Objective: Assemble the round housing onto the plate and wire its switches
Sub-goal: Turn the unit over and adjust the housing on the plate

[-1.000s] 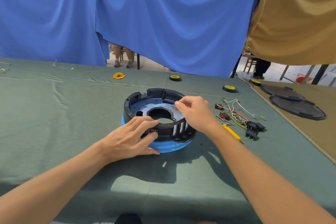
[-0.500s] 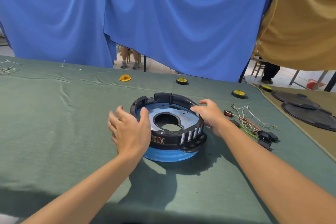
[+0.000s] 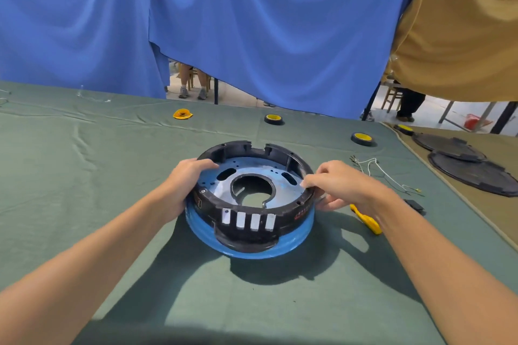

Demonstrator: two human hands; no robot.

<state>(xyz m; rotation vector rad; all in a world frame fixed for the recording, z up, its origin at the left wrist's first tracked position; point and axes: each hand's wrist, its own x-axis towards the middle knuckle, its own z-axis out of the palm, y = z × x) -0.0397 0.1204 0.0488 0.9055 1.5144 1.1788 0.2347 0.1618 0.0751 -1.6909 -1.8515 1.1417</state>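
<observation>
Blue drapes hang behind a green-clothed table (image 3: 84, 190). On it, straight ahead of me, the black round housing (image 3: 246, 216) sits on the blue plate (image 3: 252, 252), its four pale slots facing me. My left hand (image 3: 185, 179) has its fingers curled over the housing's left rim. My right hand (image 3: 342, 185) pinches the right rim, so the housing lies between both hands. Wires (image 3: 375, 168) and a black switch block (image 3: 416, 206) lie to the right, past a yellow-handled screwdriver (image 3: 367, 221), so I judge the right hand nearer for fetching them.
</observation>
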